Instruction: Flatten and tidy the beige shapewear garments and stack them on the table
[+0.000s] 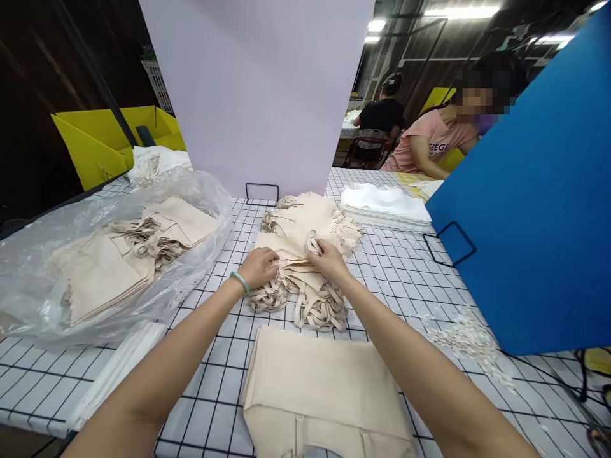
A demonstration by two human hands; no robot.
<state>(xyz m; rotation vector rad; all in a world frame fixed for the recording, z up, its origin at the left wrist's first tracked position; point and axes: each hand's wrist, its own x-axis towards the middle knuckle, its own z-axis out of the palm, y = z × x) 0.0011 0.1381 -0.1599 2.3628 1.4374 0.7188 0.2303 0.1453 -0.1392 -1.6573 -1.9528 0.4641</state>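
Folded canvas bag [324, 388], flat at near edge of table [405, 280]. Left hand [260, 267], right hand [328, 259]: grip of each narrow, fingertips pinching top layer of bag stack [305, 216], mid-table. Loose straps [319, 308] trail toward viewer. Risk: pinch may catch two layers; tangled straps may drag stack askew

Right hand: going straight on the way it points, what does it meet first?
The pile of cream cloth bags; the right hand grips its top layer. Beyond, likely the white board; depth unclear.
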